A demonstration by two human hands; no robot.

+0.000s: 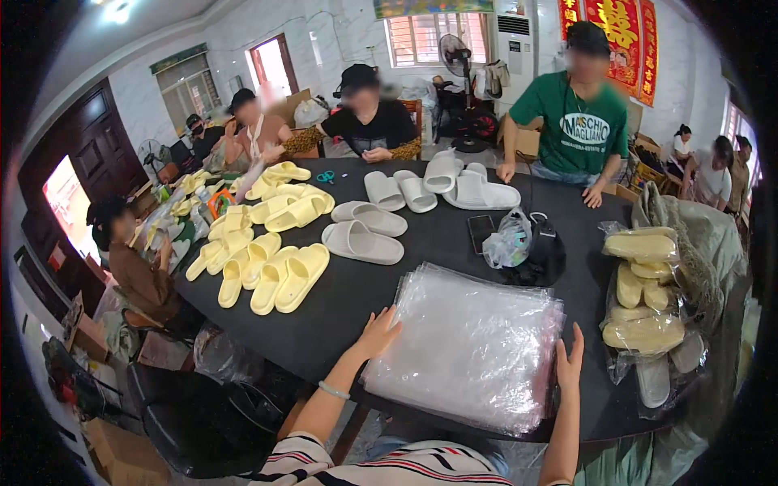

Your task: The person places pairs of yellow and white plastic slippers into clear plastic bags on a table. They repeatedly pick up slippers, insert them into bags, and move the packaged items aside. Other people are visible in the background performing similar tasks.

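Observation:
A thick stack of clear plastic bags [470,348] lies on the black table in front of me. My left hand [378,332] rests against the stack's left edge, fingers stretched out and holding nothing. At the right edge, my right hand [569,355] is held upright beside the bags with its fingers apart. Beyond my left hand sit several yellow slide sandals [292,275] in pairs. Grey slides [363,242] lie between those and the far edge, with lighter grey slides [482,193] behind. Bagged yellow slides [643,334] are at the table's right end, along with bagged grey ones [653,381].
A phone [481,236], a crumpled plastic bag [509,240] and a dark object [545,249] lie beyond the stack. Teal scissors [325,176] are at the far edge. A person in green [571,121] stands opposite; others sit at left. A black chair [203,421] is at my left.

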